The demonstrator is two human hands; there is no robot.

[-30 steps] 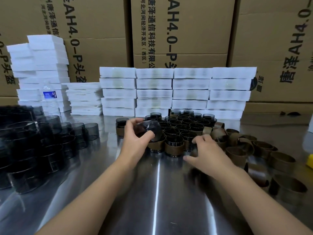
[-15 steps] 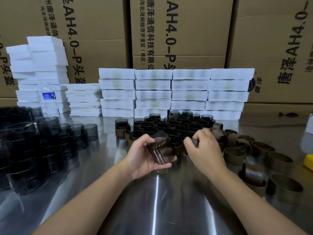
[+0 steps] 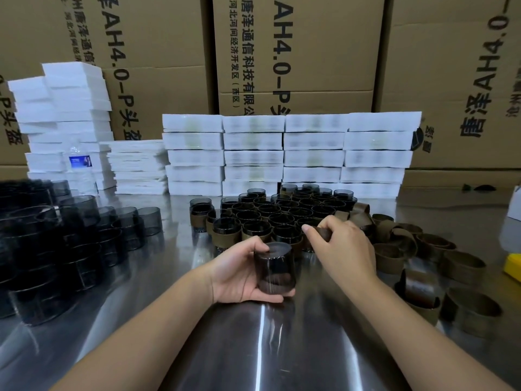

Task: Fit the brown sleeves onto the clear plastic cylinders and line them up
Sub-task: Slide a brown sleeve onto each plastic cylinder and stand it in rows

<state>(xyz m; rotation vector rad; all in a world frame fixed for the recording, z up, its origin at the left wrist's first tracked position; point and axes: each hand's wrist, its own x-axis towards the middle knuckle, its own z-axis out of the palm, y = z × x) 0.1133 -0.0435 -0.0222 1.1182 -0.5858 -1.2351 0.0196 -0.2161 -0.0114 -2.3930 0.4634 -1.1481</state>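
My left hand point(image 3: 238, 273) grips a smoky clear plastic cylinder point(image 3: 275, 268) above the steel table, closed end up. My right hand point(image 3: 342, 246) pinches a flattened brown sleeve point(image 3: 321, 232) just right of and above the cylinder; most of the sleeve is hidden by my fingers. Behind both hands stand rows of sleeved cylinders point(image 3: 279, 215). Loose brown sleeves point(image 3: 423, 255) lie in a heap to the right. Bare cylinders point(image 3: 70, 238) are stacked on the left.
Stacks of white foam trays point(image 3: 284, 153) line the back of the steel table point(image 3: 253, 348), with a water bottle point(image 3: 80, 162) at the left stack. Cardboard boxes point(image 3: 296, 52) form a wall behind. A yellow object point(image 3: 513, 266) sits at the right edge.
My left hand has drawn the cylinder back from the rows toward me and turned it upright. My right hand has picked a brown sleeve from the pile and lifted it beside the cylinder.
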